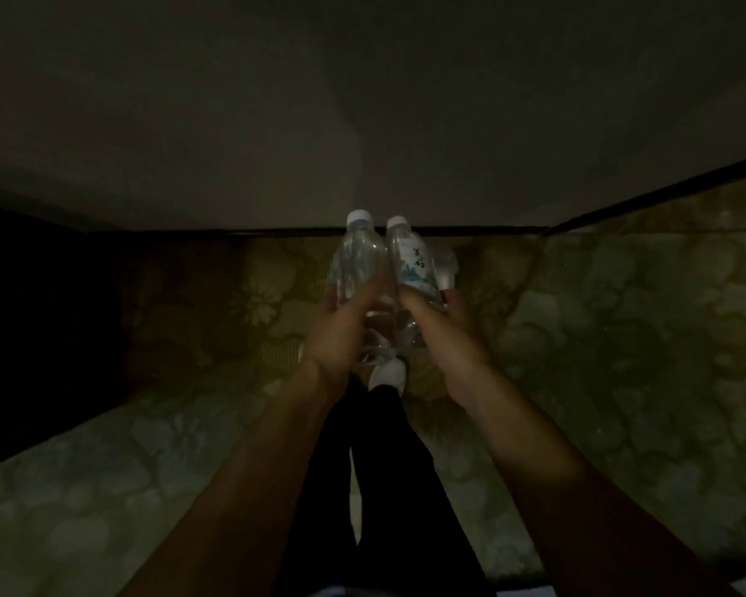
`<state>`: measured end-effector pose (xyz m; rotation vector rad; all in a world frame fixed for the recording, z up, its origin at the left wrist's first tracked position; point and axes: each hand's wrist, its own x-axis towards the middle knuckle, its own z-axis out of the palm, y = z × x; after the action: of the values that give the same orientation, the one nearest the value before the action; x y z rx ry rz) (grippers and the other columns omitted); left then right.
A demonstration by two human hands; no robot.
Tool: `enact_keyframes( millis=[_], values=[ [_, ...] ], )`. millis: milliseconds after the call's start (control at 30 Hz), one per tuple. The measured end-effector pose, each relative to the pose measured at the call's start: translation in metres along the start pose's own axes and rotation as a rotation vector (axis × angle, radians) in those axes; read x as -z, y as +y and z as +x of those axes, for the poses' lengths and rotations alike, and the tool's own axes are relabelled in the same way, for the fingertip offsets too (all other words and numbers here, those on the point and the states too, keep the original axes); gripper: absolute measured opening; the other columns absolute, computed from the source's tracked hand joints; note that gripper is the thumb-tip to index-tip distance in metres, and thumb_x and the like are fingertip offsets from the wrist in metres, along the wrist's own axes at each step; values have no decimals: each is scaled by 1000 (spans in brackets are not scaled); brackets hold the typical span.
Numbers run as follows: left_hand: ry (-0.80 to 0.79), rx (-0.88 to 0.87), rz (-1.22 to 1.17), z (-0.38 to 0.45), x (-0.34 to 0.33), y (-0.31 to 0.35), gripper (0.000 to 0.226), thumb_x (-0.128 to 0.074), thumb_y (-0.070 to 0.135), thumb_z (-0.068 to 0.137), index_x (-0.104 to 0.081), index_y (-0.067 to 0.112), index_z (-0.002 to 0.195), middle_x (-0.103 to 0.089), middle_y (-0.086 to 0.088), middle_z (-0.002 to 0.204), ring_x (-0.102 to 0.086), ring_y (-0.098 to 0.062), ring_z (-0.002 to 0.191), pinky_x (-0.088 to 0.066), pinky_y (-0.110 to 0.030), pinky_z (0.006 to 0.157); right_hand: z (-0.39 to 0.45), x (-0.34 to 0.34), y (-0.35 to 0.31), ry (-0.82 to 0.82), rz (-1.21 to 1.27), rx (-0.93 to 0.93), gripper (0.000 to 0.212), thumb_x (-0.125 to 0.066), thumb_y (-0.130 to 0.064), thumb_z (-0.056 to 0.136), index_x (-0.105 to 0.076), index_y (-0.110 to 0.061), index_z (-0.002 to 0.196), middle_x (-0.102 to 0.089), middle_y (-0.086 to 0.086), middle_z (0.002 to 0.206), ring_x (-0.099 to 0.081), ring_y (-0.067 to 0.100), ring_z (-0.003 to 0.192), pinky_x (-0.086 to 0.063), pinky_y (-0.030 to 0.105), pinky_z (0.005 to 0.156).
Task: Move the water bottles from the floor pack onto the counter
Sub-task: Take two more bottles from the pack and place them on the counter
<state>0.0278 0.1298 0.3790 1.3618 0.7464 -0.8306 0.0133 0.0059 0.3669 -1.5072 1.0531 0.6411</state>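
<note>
**Two bottles held over the carpet**

While the room lies dim, the left hand (341, 325) grips a clear water bottle (356, 260) and the right hand (444, 333) grips a labelled water bottle (410, 260), both bottles touching, above the floral carpet (621, 338).

Dim room — floral-patterned carpet (621, 338), dark baseboard (276, 231), plain wall (362, 101) above

A dim carpeted room, of the sort found in a home or a hotel, though which cannot be told. The soft floral-patterned carpet in green and yellow tones (621, 338) runs up to a plain pale wall (362, 101) edged by a dark skirting strip (276, 231).
</note>
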Motion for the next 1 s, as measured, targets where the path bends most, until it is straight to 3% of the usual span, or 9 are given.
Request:
enact_keyframes(
  millis=[133,233,333,467,567,733,900,1000],
  values=[
    [-23,-67,-40,-40,12,26,54,-76,47,77,-66,16,119,-76,-3,98,-73,-9,69,-53,-20,51,-50,-1,-26,-38,53,10,54,-69,-45,83,-41,-32,128,-63,0,113,-66,19,96,-58,36,77],
    [-90,-123,-87,-61,28,44,53,-78,40,76,-66,11,118,-75,-9,102,-75,-15,77,-55,-25,56,-76,-8,-37,-66,71,96,53,-68,-43,85,-40,-34,128,-65,1,113,-69,21,95,-60,34,68],
    [-108,-196,-98,-79,43,59,49,-78,35,77,-67,7,115,-76,-10,97,-75,-23,83,-58,-31,63,-100,-18,-44,-35,85,224,53,-67,-46,85,-39,-29,128,-67,0,110,-71,19,93,-61,42,75],
    [-85,-288,-146,-107,57,73,58,-77,40,74,-62,14,123,-74,-12,107,-73,-31,97,-58,-52,86,-134,-25,-62,13,45,411,55,-59,-48,90,-36,-25,134,-63,-5,107,-69,16,92,-60,41,79],
    [-128,-324,-180,-131,66,80,59,-71,42,77,-58,14,127,-73,-11,112,-72,-29,100,-58,-49,86,-160,-26,-73,4,22,515,51,-56,-45,92,-34,-28,135,-61,-6,108,-68,15,91,-61,40,76],
    [-77,-496,-255,-182,67,88,50,-72,38,81,-59,18,125,-73,-10,112,-73,-29,98,-58,-50,85,-212,-18,-88,-133,52,643,56,-63,-38,89,-34,-37,136,-60,-4,118,-69,18,96,-61,45,79],
    [-7,-621,-305,-239,68,84,47,-76,38,77,-64,21,119,-73,-10,112,-72,-32,100,-56,-54,88,-264,0,-97,-345,37,767,49,-69,-28,86,-45,-42,127,-64,-10,113,-69,11,99,-60,36,82],
    [72,-751,-290,-279,72,81,37,-73,35,81,-66,21,115,-75,-7,105,-73,-29,96,-59,-49,82,-289,6,-100,-420,3,878,47,-70,-24,85,-48,-42,124,-66,-11,113,-69,2,94,-59,23,72]
  ],
)
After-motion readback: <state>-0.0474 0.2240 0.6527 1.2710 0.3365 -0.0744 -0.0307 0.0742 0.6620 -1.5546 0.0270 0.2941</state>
